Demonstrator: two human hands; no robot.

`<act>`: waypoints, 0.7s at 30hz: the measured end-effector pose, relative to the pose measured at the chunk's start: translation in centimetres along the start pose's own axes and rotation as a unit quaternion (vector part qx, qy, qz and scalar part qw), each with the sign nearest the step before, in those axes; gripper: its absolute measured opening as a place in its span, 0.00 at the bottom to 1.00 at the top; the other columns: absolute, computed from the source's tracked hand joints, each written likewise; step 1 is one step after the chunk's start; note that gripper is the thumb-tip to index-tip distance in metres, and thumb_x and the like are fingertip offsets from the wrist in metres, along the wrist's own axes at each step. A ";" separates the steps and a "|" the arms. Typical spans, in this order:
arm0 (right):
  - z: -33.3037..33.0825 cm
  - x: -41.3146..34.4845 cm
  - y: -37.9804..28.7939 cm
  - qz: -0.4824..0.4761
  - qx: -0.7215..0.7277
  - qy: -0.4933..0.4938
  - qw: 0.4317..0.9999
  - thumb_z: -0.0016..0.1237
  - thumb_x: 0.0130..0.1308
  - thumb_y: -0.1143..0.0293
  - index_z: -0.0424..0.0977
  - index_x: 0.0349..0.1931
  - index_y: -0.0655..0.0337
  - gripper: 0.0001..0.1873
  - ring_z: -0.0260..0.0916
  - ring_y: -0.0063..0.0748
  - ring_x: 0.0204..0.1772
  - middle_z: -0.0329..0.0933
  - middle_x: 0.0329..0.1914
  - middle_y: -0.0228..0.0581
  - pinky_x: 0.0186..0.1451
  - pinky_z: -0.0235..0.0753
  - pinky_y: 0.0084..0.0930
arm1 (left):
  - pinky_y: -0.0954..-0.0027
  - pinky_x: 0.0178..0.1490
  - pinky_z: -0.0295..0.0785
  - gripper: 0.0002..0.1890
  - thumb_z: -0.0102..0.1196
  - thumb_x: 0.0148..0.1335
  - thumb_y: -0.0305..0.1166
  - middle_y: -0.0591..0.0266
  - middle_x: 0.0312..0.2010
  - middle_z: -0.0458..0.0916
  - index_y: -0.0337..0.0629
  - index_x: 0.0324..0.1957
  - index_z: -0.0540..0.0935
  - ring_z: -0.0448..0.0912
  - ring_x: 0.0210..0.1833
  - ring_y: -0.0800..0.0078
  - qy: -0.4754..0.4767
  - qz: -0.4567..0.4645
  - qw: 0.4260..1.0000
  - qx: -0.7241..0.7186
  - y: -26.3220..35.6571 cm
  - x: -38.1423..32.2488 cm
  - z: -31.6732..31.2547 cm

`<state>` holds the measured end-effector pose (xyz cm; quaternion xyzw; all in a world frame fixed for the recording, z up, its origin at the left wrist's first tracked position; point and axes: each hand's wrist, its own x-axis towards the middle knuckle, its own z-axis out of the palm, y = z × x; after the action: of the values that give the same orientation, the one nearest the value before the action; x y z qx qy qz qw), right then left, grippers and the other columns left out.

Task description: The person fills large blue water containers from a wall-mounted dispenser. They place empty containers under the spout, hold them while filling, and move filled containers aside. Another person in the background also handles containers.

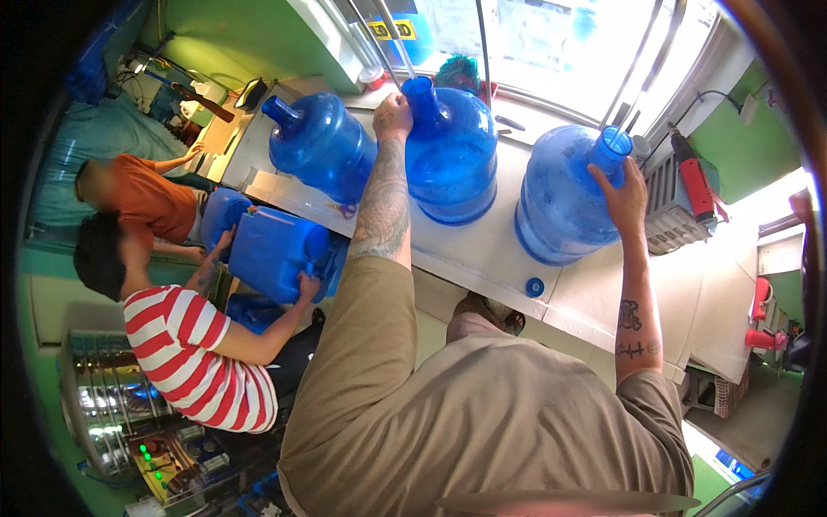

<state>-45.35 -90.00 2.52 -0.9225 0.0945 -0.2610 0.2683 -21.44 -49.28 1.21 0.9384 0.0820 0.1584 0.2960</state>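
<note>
My left hand grips the neck of a blue five-gallon water jug standing upright at the middle of the counter. Around the neck of a similar jug on the right, my right hand has its thumb and fingers spread against the plastic. Both necks are uncapped, and a thin tube reaches down toward each mouth. A loose blue cap lies near the counter's front edge, below the right jug. Left of my left forearm stands a third blue jug, partly hidden by it.
A tiled counter runs under the jugs. Scissors lie near its left edge. At right, a red heat gun rests on a grey crate. One person in a striped shirt holds a blue container; another stands behind.
</note>
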 end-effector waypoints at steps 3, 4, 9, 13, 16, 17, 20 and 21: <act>-0.3 0.0 -0.1 -0.010 -0.008 -0.006 1.000 0.65 0.63 0.38 0.80 0.56 0.68 0.38 0.77 0.57 0.64 0.82 0.57 0.57 0.68 0.75 0.52 | 0.50 0.61 0.77 0.21 0.47 0.73 0.47 0.49 0.50 0.89 0.46 0.48 0.89 0.84 0.57 0.48 -0.008 0.000 1.000 -0.002 -0.1 0.0 0.0; -0.3 0.1 -0.1 -0.003 -0.007 -0.013 1.000 0.65 0.63 0.38 0.79 0.56 0.68 0.38 0.77 0.57 0.64 0.82 0.57 0.57 0.68 0.75 0.52 | 0.50 0.62 0.77 0.21 0.47 0.73 0.47 0.49 0.50 0.89 0.46 0.49 0.89 0.84 0.57 0.48 -0.010 -0.001 1.000 -0.002 -0.1 0.0 0.0; -0.2 0.1 -0.1 -0.003 0.004 -0.013 1.000 0.65 0.63 0.39 0.79 0.56 0.68 0.38 0.78 0.58 0.64 0.82 0.57 0.57 0.67 0.76 0.51 | 0.50 0.61 0.77 0.20 0.48 0.73 0.47 0.49 0.50 0.89 0.47 0.49 0.89 0.84 0.57 0.48 -0.010 0.004 1.000 0.011 0.1 0.0 -0.2; 0.0 0.1 0.2 -0.006 0.023 -0.016 1.000 0.65 0.63 0.39 0.79 0.55 0.68 0.38 0.79 0.57 0.63 0.82 0.56 0.57 0.66 0.77 0.51 | 0.49 0.61 0.77 0.20 0.48 0.73 0.47 0.49 0.50 0.89 0.47 0.49 0.89 0.85 0.57 0.48 -0.011 -0.003 1.000 0.008 0.1 -0.1 0.0; 0.0 0.1 0.3 -0.009 0.019 -0.016 1.000 0.65 0.63 0.39 0.79 0.55 0.69 0.38 0.79 0.57 0.62 0.82 0.56 0.57 0.66 0.77 0.51 | 0.49 0.61 0.77 0.20 0.48 0.73 0.47 0.49 0.50 0.89 0.47 0.49 0.89 0.85 0.57 0.48 -0.004 0.002 1.000 0.004 0.0 -0.1 0.0; 0.1 0.1 0.3 -0.008 0.015 -0.016 1.000 0.65 0.63 0.39 0.79 0.56 0.69 0.38 0.79 0.57 0.62 0.83 0.56 0.57 0.66 0.77 0.51 | 0.49 0.61 0.77 0.20 0.48 0.73 0.47 0.49 0.50 0.89 0.47 0.49 0.89 0.85 0.57 0.48 -0.004 0.003 1.000 0.005 0.0 -0.1 0.0; 0.1 0.1 0.3 -0.008 0.009 -0.013 1.000 0.65 0.63 0.40 0.79 0.55 0.68 0.37 0.79 0.57 0.62 0.83 0.56 0.56 0.66 0.77 0.51 | 0.49 0.61 0.77 0.20 0.47 0.73 0.46 0.50 0.50 0.89 0.47 0.48 0.89 0.85 0.57 0.48 -0.006 0.008 1.000 0.005 0.0 -0.1 0.0; 0.1 0.0 0.2 -0.004 0.010 -0.013 1.000 0.65 0.64 0.40 0.79 0.55 0.68 0.37 0.79 0.57 0.62 0.83 0.56 0.56 0.66 0.77 0.51 | 0.49 0.61 0.77 0.20 0.47 0.73 0.46 0.50 0.50 0.89 0.47 0.48 0.89 0.85 0.57 0.48 -0.008 0.005 1.000 0.002 0.0 -0.1 0.0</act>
<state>-45.28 -90.13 2.35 -0.9234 0.0850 -0.2513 0.2774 -21.47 -49.33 1.19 0.9406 0.0757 0.1521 0.2940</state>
